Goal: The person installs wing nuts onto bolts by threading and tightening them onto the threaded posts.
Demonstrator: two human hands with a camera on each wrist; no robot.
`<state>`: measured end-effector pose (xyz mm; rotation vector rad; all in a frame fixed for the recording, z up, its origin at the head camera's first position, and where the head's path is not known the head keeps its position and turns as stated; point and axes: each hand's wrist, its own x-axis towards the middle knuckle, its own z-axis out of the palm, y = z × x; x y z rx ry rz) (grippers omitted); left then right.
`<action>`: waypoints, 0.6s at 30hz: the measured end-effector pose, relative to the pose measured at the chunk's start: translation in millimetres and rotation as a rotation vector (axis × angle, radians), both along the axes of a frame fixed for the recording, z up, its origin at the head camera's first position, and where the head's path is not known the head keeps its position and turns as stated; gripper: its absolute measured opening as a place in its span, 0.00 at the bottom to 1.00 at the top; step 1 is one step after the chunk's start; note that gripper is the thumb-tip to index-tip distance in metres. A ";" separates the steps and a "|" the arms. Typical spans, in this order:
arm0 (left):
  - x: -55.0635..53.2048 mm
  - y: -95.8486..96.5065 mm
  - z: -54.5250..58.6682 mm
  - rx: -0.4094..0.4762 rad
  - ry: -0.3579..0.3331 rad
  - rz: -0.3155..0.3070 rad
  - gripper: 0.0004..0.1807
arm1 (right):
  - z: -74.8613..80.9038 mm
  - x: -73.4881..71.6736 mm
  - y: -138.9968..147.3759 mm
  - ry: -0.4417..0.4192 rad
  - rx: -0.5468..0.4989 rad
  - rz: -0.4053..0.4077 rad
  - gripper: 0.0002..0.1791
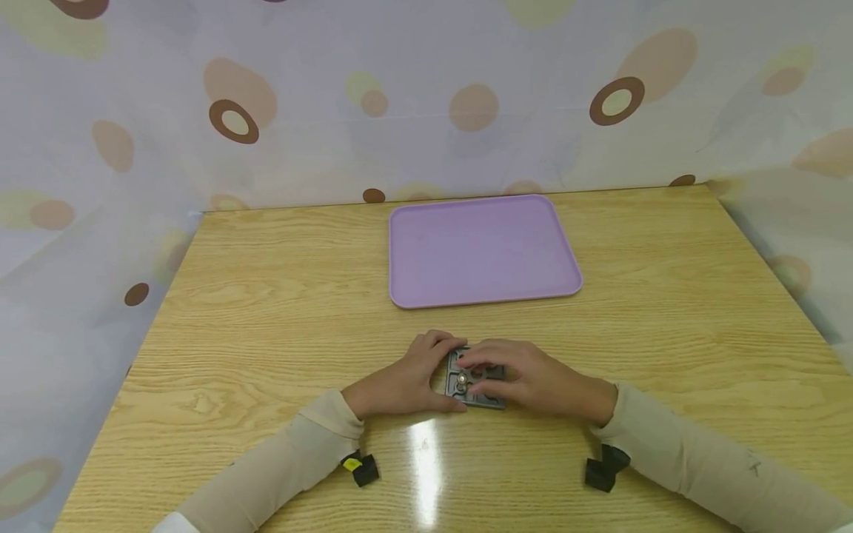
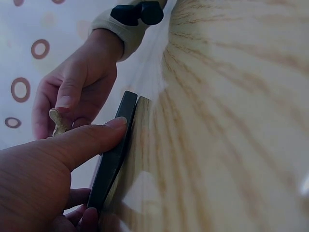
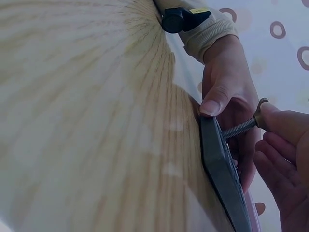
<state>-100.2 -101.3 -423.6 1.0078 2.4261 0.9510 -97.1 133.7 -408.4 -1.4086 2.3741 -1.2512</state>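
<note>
A small dark grey metal plate (image 1: 491,400) with recesses lies flat on the wooden table. My left hand (image 1: 406,379) grips its left side, with thumb and fingers on opposite edges. From near the left end of the plate rises a brass-coloured wing screw (image 1: 462,380); its threaded shank shows between head and plate in the right wrist view. My right hand (image 1: 533,377) reaches over the plate from the right, thumb and index finger on either side of the screw's head. Its thumb touches the winged head in the right wrist view. The screw's lower end is hidden.
A light purple tray (image 1: 483,252) lies on the table (image 1: 280,311) beyond the hands. A patterned cloth (image 1: 413,66) hangs behind the table and at both sides. Black wrist cameras (image 1: 362,469) sit under both sleeves, close to the tabletop.
</note>
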 end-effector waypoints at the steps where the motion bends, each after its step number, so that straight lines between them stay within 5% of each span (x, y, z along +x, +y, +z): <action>1: -0.1 0.1 -0.2 0.001 0.001 -0.001 0.49 | 0.0 0.1 0.4 0.006 -0.002 -0.001 0.22; 18: 1.3 0.7 1.7 0.001 0.016 0.009 0.49 | -0.1 0.7 6.3 0.007 -0.015 -0.033 0.16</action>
